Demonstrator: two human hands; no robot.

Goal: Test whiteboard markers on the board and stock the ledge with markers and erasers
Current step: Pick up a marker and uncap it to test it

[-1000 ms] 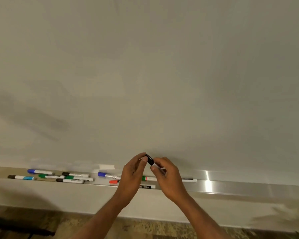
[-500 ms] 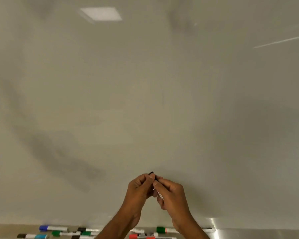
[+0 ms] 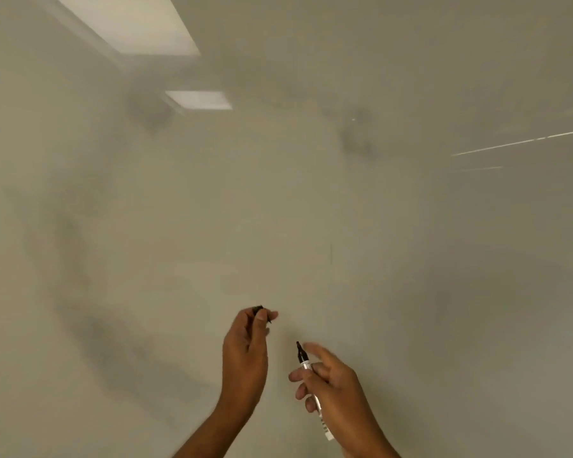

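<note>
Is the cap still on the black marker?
No, the marker in the right hand shows its bare black tip, and the left hand pinches the cap apart from it.

The broad off-white whiteboard [image 3: 377, 226] has a smooth, glossy face that mirrors bright ceiling light panels near its upper left corner, with dull grey smudges clouding the sheen. The slim white-barrelled marker with a black tip [image 3: 306, 365] looks like smooth plastic with a slight shine; the small black cap [image 3: 258, 309] looks matt.
</note>
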